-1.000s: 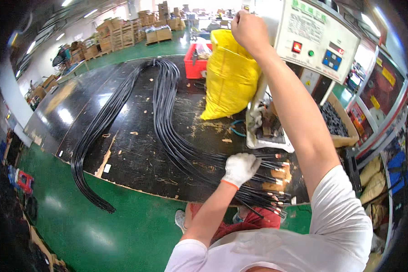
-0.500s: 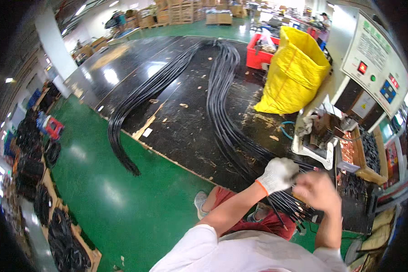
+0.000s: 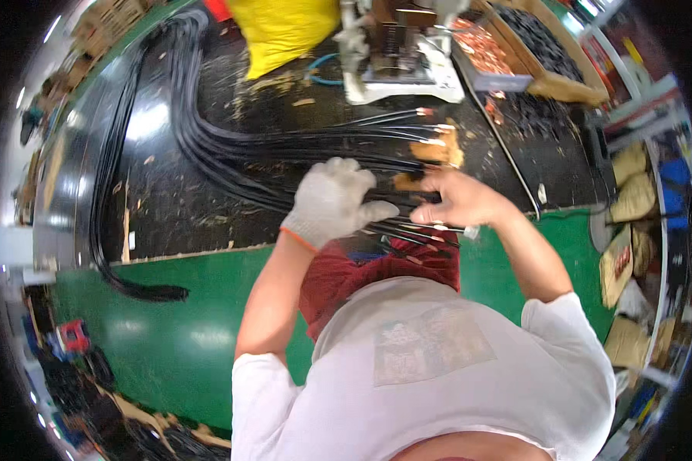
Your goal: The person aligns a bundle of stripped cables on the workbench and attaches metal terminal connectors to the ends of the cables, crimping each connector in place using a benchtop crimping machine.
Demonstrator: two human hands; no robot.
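Green painted floor (image 3: 169, 330) is filling the lower left of this workshop, and a big dark mat (image 3: 207, 200) scattered with pale scraps is lying on top of it. Long black cables (image 3: 231, 154) are running across that mat, curving down from the upper left and fanning out toward the person, with their bare copper-coloured ends (image 3: 430, 131) pointing right. A second, thinner bunch of cables (image 3: 108, 230) is looping along the mat's left edge and ending on the green floor.

Both hands are working down in the cable bundle right in front of the person's knees. The left hand (image 3: 334, 203) is wearing a white knit glove with an orange cuff, and its fingers (image 3: 373, 211) are curling loosely over the top of the black cables, resting on them. The right hand (image 3: 457, 198) is bare, just beside the gloved one, with its fingers closing around a few cable ends near a metal tip (image 3: 469, 229) that's sticking out to the right.

Up top, a white machine (image 3: 400, 58) is sitting just behind the cable ends, a yellow sack (image 3: 284, 27) is standing to its left, and a shallow tray of small copper-coloured parts (image 3: 484, 54) is sitting to its right. Tan sacks (image 3: 630, 184) are piling up along the right edge.
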